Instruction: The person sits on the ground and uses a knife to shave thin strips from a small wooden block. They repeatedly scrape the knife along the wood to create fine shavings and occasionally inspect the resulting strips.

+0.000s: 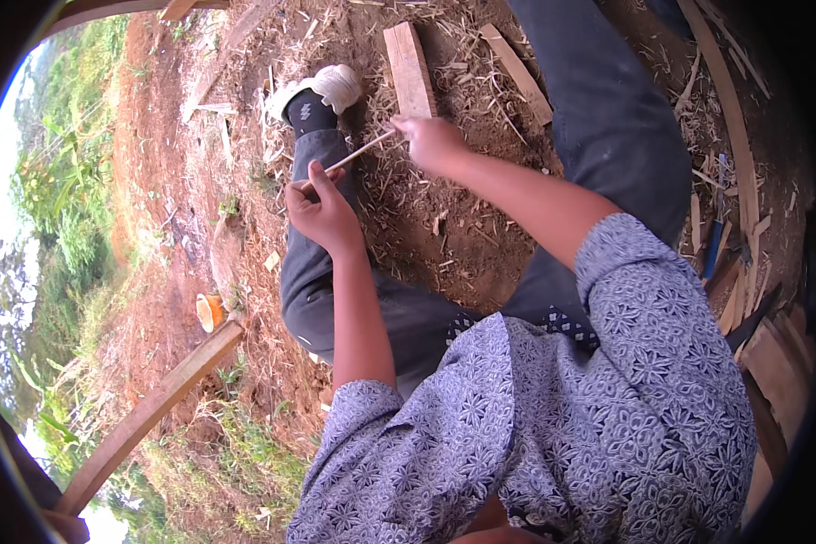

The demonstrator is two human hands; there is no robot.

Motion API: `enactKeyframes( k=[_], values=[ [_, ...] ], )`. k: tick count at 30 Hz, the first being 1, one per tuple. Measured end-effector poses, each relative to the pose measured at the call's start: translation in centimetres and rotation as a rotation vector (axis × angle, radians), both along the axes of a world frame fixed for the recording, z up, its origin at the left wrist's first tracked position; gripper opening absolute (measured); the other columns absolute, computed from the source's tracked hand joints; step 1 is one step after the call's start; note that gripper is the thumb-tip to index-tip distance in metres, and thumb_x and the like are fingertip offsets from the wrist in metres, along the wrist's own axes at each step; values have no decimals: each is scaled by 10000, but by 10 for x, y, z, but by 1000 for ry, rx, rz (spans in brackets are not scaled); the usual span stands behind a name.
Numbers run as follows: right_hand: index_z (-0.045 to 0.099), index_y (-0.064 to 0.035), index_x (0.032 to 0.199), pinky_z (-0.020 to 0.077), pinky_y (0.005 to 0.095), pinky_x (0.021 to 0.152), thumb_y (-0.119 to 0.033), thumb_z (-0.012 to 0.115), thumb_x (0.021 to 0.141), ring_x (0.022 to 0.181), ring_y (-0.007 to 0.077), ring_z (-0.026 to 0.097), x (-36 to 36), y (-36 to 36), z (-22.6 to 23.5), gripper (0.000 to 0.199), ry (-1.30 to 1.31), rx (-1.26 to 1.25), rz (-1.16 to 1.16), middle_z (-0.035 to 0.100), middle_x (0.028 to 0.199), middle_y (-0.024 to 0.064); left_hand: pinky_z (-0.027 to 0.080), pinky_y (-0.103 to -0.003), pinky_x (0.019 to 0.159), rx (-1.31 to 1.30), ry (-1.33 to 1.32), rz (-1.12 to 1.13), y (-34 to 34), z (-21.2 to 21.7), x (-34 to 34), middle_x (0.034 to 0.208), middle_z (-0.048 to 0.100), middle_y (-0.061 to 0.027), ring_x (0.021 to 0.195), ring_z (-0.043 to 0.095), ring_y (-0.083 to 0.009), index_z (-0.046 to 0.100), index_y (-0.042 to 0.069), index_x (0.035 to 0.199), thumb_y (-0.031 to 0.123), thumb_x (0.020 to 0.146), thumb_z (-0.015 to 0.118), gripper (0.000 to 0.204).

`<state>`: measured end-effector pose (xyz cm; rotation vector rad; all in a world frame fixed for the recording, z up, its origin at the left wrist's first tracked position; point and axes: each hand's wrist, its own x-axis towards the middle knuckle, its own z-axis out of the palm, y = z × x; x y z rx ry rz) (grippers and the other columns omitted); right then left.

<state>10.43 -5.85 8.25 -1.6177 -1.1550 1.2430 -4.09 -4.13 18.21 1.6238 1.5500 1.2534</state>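
A thin pale wooden stick (363, 150) slants between my two hands, higher at its right end. My left hand (322, 210) is closed round the lower end, thumb along the stick, above my left shin. The fingers of my right hand (432, 145) pinch the upper end. Just beyond the right hand, a flat wooden board (410, 71) lies on the ground, its near end partly behind the fingers. Whether the right hand also holds anything else cannot be made out.
Wood shavings and splinters litter the brown soil (426, 236) between my legs. Another plank (517, 72) lies at the upper right. A blue-handled tool (714, 245) rests among wood strips on the right. An orange container (210, 312) and a wooden beam (154, 408) are at left.
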Motion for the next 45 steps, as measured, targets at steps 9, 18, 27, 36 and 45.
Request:
enactKeyframes(
  k=[9, 18, 27, 36, 45],
  values=[
    [639, -89, 1405, 527, 384, 1069, -12, 449, 978, 1238, 274, 674, -33, -12, 35, 474, -9, 347, 2, 653, 1406, 131, 530, -248, 615, 10, 138, 45, 0, -6, -9, 696, 673, -105, 662, 700, -134, 457, 38, 767, 216, 1040, 690, 401],
    [662, -70, 1370, 511, 388, 1088, 24, 446, 940, 1274, 291, 649, -19, -16, 41, 491, 125, 462, 14, 654, 1395, 157, 574, -275, 650, 80, 255, 32, 4, -7, -4, 724, 669, -91, 695, 719, -148, 460, 39, 788, 181, 1038, 687, 367],
    [626, -82, 1421, 512, 389, 1102, 67, 444, 939, 1275, 280, 650, 4, 1, 23, 537, -24, -70, -125, 634, 1426, 154, 540, -257, 644, -3, 7, 3, -3, -1, 3, 734, 675, -103, 691, 713, -147, 460, 42, 793, 204, 1040, 689, 374],
    [629, -44, 1402, 517, 397, 1092, 35, 434, 948, 1264, 294, 654, -46, -20, 49, 500, 52, 401, -78, 621, 1429, 166, 539, -267, 623, 114, 349, 54, -1, -6, -7, 716, 653, -82, 669, 676, -125, 471, 26, 767, 219, 1049, 676, 399],
    [615, -49, 1421, 477, 390, 1139, 33, 436, 939, 1320, 292, 610, -29, -25, 43, 521, 127, 330, -1, 600, 1462, 155, 531, -252, 592, 106, 338, -14, 11, -9, -13, 672, 682, -112, 618, 700, -131, 463, 41, 784, 217, 1060, 653, 378]
  ],
)
